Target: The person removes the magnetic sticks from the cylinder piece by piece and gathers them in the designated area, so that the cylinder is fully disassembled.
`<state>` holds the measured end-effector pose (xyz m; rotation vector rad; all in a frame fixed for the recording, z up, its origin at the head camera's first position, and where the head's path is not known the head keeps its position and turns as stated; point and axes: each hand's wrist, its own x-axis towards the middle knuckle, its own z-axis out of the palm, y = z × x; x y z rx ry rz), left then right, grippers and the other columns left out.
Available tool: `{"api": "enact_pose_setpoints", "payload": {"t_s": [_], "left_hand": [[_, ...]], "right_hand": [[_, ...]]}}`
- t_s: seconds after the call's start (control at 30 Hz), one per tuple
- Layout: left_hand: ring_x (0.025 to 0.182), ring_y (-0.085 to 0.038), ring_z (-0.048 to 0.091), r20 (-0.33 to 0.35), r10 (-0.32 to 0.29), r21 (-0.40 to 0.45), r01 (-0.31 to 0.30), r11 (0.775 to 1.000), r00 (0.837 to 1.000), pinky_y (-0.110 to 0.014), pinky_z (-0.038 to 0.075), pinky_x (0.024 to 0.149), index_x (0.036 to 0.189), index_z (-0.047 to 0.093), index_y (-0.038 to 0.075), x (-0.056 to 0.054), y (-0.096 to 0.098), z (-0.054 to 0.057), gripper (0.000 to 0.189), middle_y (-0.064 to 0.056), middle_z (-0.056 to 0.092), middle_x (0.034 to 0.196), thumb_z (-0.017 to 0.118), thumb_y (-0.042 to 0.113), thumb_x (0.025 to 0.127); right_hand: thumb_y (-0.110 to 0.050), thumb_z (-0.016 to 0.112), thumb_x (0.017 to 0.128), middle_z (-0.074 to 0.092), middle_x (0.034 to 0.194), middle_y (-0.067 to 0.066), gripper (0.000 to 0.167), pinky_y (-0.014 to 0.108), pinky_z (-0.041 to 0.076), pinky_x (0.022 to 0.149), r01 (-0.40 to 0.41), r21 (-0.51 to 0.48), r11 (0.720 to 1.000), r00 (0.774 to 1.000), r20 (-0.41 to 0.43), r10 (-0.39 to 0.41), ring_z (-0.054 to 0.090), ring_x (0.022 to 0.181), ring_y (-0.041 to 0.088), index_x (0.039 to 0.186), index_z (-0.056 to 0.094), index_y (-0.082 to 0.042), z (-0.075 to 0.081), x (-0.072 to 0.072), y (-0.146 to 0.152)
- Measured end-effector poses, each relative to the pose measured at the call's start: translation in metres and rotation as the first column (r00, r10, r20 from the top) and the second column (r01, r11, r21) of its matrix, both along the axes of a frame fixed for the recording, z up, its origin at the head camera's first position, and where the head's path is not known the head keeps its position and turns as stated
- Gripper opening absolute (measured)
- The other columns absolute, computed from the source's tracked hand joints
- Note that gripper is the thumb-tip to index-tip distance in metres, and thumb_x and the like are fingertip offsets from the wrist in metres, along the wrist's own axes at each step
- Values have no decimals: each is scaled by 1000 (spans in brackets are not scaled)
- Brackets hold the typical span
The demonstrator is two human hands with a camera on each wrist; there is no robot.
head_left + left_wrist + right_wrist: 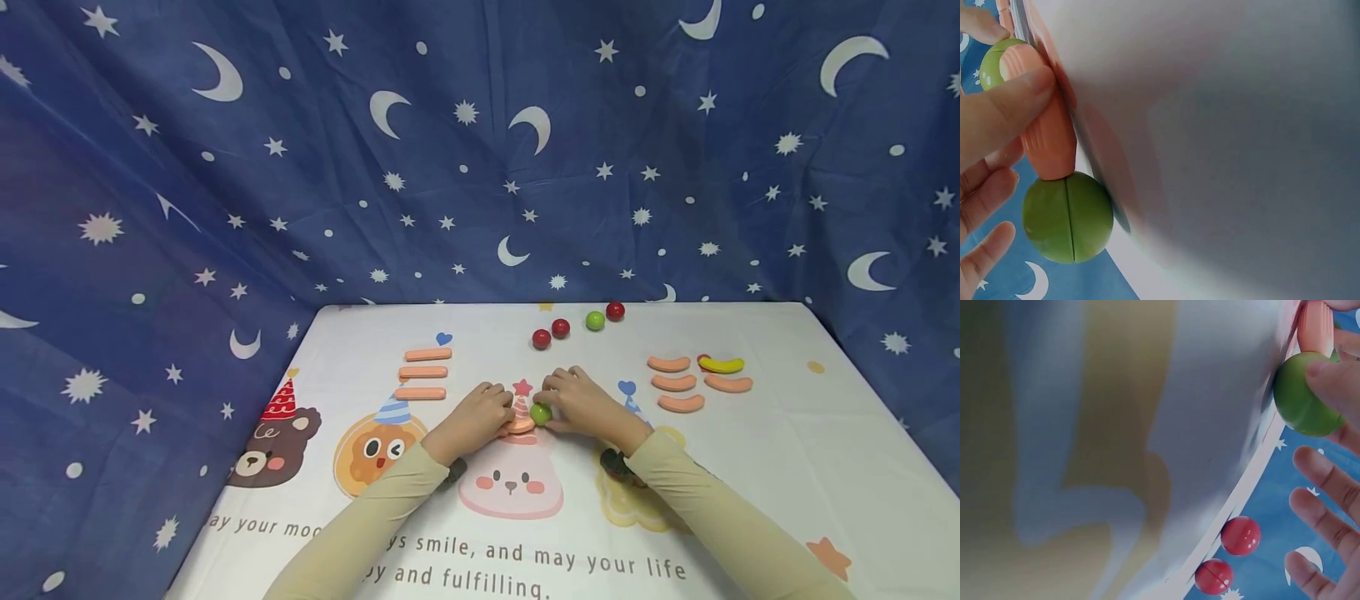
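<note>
My left hand (474, 418) holds a ridged orange-pink toy sausage (521, 427) near the middle of the table; in the left wrist view its thumb presses along the sausage (1054, 140). My right hand (588, 406) pinches a green ball (541, 414) at the sausage's right end. The right wrist view shows its thumb on this green ball (1302, 400), with the other fingers spread apart. A seam runs down a green ball (1067, 219) at the sausage's near end in the left wrist view. Another green ball (994, 65) is partly hidden behind the far end.
Three straight toy sausages (423, 372) lie left of the hands. Several curved sausages (673, 382) lie at the right with a yellow banana-shaped piece (722, 366). Red balls (561, 328) and a green ball (595, 321) sit at the back. A starry blue curtain (465, 208) hangs behind.
</note>
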<state>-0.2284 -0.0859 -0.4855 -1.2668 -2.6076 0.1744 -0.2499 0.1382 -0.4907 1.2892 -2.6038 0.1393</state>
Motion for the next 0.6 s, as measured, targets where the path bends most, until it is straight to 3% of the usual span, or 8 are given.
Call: {"api": "enact_pose_setpoints", "payload": {"t_s": [0.37, 0.6], "left_hand": [[81, -12, 51, 14, 9, -1, -9, 1000, 1000, -27, 43, 86, 78, 71, 20, -1, 1, -1, 9, 6, 60, 82, 70, 28, 82], [79, -12, 50, 3, 20, -17, -20, 1000, 1000, -26, 43, 85, 78, 72, 20, -2, 2, -1, 14, 6, 59, 81, 70, 33, 82]], "right_hand": [[-38, 79, 71, 65, 97, 3, 39, 43, 45, 80, 53, -38, 998, 999, -8, -53, 55, 92, 21, 102, 70, -17, 1, -1, -4], [-36, 80, 70, 66, 96, 1, 37, 41, 42, 82, 132, -55, 990, 990, 59, -128, 54, 95, 20, 100, 70, -16, 1, -4, -9]]}}
